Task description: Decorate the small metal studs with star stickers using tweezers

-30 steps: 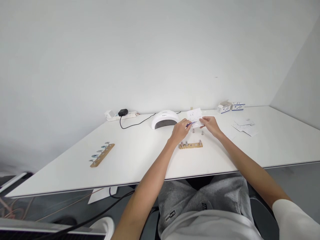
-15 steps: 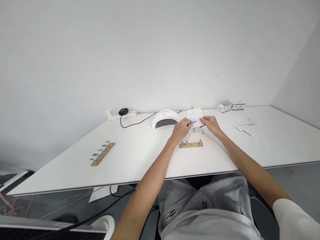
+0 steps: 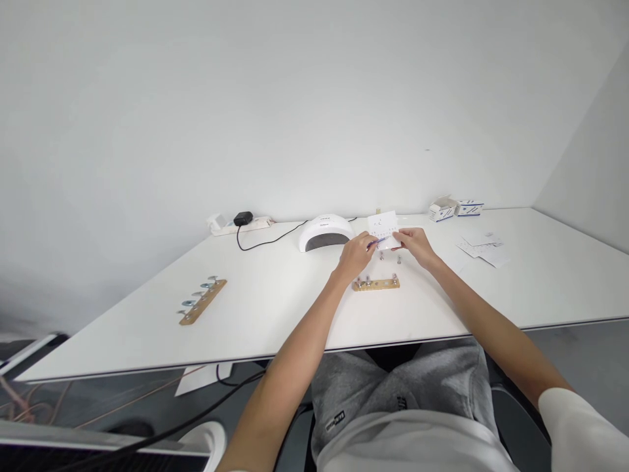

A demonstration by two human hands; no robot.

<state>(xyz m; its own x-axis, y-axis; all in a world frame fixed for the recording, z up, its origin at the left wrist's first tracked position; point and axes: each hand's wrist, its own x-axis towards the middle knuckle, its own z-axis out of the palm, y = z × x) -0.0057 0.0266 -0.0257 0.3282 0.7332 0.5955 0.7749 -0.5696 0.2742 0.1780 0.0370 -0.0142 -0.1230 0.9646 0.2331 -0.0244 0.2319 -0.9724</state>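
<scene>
My right hand [image 3: 413, 243] pinches the right edge of a small white sticker sheet [image 3: 383, 224] with rows of tiny dark marks, raised over the table. My left hand [image 3: 356, 254] is closed on a slim purple tool [image 3: 377, 242], its tip lying against the lower part of the sheet; the exact kind of tool is too small to tell. Below the hands lies a short wooden nail-tip stand [image 3: 377, 285] with several small metal posts. Two loose little posts, one of them on the right [image 3: 399, 259], stand between it and the sheet.
A white nail lamp [image 3: 326, 229] stands behind my left hand, its cord running to a black adapter [image 3: 242, 218] on a power strip [image 3: 258, 223]. At left is another stand [image 3: 204, 301] with bluish tips. Paper sheets [image 3: 484, 249] and small boxes [image 3: 442, 209] are at right.
Hardly anything differs: both hands stay in place with the sheet and the purple tool. The whole view has shifted very slightly.
</scene>
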